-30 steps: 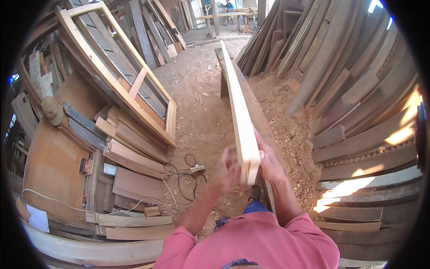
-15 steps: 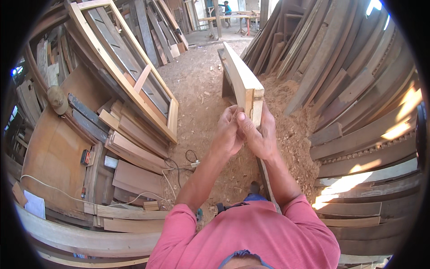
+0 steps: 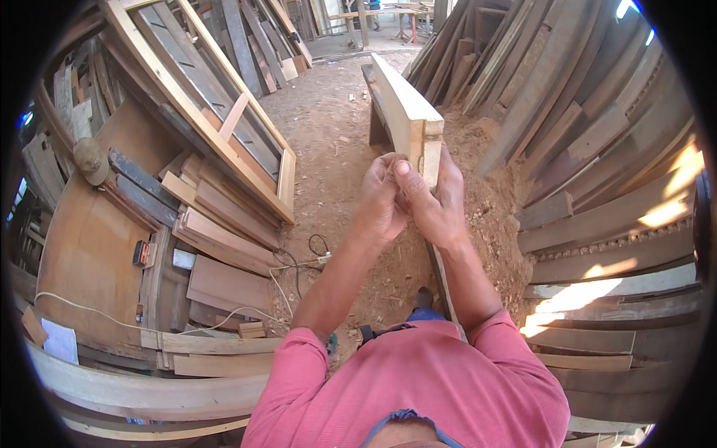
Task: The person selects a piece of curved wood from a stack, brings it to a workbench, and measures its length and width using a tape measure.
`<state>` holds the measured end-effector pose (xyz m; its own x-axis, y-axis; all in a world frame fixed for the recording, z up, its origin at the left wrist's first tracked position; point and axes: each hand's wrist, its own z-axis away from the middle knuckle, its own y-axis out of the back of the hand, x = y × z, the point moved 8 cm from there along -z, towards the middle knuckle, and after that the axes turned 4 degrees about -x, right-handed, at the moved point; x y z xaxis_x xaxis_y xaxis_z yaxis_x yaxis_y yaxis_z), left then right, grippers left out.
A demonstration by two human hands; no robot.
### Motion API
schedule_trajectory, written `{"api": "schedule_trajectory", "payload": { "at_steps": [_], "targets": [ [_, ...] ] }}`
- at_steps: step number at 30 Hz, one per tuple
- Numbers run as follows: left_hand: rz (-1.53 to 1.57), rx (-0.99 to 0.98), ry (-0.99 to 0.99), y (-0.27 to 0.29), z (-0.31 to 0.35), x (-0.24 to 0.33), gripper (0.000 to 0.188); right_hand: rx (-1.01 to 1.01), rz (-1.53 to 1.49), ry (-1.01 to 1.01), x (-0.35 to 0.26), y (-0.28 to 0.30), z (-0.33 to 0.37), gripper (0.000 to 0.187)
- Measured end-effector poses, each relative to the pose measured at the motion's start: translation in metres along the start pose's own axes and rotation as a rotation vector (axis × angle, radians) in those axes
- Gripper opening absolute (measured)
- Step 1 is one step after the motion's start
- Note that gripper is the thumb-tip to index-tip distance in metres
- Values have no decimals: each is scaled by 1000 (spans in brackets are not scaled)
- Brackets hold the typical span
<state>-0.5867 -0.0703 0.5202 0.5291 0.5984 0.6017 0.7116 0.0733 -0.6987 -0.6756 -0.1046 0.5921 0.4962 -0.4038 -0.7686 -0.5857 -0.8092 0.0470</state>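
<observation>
A long pale wooden board (image 3: 407, 104) stretches away in front of me, its near end cut with a stepped notch. My left hand (image 3: 383, 196) is closed, its fingers pinched together against the lower left edge of that end. Around the right side of the same end, my right hand (image 3: 437, 213) is wrapped, its thumb lying across toward the left fingertips. Whether anything small is pinched between the fingers is hidden. The board's far part lies over a darker wooden support (image 3: 379, 131).
At left stand a pale wooden frame (image 3: 231, 123), stacked planks (image 3: 224, 243) and a brown panel (image 3: 89, 239) with a cap (image 3: 91, 160). Dark boards (image 3: 597, 164) lean at right. A cable (image 3: 287, 280) and wood shavings (image 3: 489, 224) lie on the floor. Farther off is a workbench (image 3: 388, 13).
The view has tilted down slightly, so the scene sits higher and the distant person is mostly cut off. Both hands keep nearly the same grip on the board's end.
</observation>
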Motion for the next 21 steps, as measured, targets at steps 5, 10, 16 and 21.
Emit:
{"api": "schedule_trajectory", "payload": {
  "at_steps": [5, 10, 16, 21],
  "targets": [
    [17, 16, -12, 5, -1, 1, 53, 18, -47, -16, 1, -2, -1, 79],
    [-8, 7, 24, 12, -5, -2, 56, 21, -87, -8, 8, -4, -4, 80],
    [-5, 22, 22, 21, -3, -6, 58, -104, -10, -105, 33, -3, 5, 82],
    [-60, 105, 302, 78, 51, -64, 49, -376, -475, -306, 120, 24, 54, 93]
  ]
}}
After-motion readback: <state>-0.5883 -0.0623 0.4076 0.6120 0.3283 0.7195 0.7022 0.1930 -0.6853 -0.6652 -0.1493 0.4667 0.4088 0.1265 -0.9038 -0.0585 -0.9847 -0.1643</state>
